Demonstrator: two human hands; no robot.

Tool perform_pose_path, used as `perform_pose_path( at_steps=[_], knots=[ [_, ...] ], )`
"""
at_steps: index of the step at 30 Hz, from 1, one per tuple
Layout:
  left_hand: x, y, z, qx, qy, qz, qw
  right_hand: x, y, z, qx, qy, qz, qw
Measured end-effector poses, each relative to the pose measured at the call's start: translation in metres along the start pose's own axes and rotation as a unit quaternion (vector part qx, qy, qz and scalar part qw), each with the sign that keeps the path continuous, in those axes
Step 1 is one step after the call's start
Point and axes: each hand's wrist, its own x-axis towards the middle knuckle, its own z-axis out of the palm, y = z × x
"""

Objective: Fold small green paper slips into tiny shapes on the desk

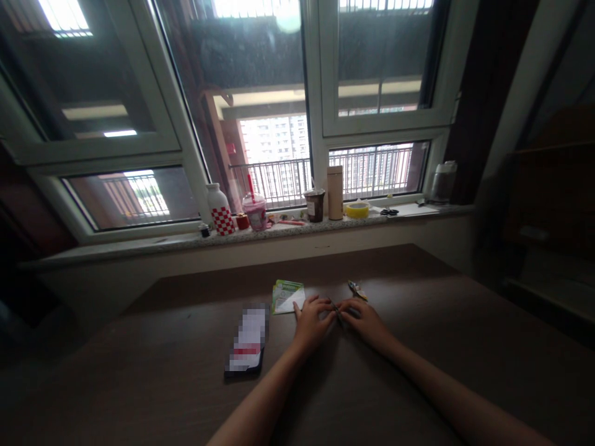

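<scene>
Together, the left hand (314, 321) and right hand (365, 321) are pinching a thin dark item (337, 311) (too small to identify) between their fingertips above the table (186, 334), with green-and-white packets (288, 296) lying just beside the left fingers.

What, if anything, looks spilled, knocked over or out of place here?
Nothing looks spilled or broken. The only untidy spot is the windowsill, where small odds and ends lie loose between the pink drink cup and the dark drink cup; both cups stand upright.
</scene>
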Motion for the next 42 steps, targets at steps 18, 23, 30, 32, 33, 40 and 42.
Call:
perform_pose_path(
  at_steps=[18, 23, 30, 32, 33, 40, 42],
  knots=[
    [-0.0014, 0.0021, -0.0011, -0.025, -0.021, 0.007, 0.999, 0.0005, 0.0019, -0.0024, -0.003, 0.022, 0.014, 1.0],
    [-0.0025, 0.0036, -0.0025, -0.027, -0.025, 0.005, 0.999, 0.0008, -0.0013, -0.0038, -0.001, 0.013, 0.019, 1.0],
    [-0.0009, -0.0009, 0.0004, -0.014, -0.024, 0.006, 1.0, 0.0005, -0.0044, -0.004, -0.001, 0.015, 0.019, 1.0],
    [-0.0004, -0.0022, 0.0014, -0.013, -0.02, 0.004, 1.0, 0.0003, -0.0041, -0.0035, -0.003, 0.017, 0.015, 1.0],
    [-0.0002, -0.0028, 0.0018, -0.011, -0.019, 0.002, 1.0, 0.0002, -0.0037, -0.0033, -0.004, 0.019, 0.013, 1.0],
    [-0.0001, -0.0026, 0.001, -0.009, -0.01, -0.009, 1.0, 0.0001, -0.002, -0.003, -0.004, 0.011, 0.003, 1.0],
    [-0.0004, -0.0015, 0.0002, -0.013, -0.01, -0.006, 1.0, 0.0001, -0.0023, -0.0032, -0.006, 0.009, 0.006, 1.0]
  ],
)
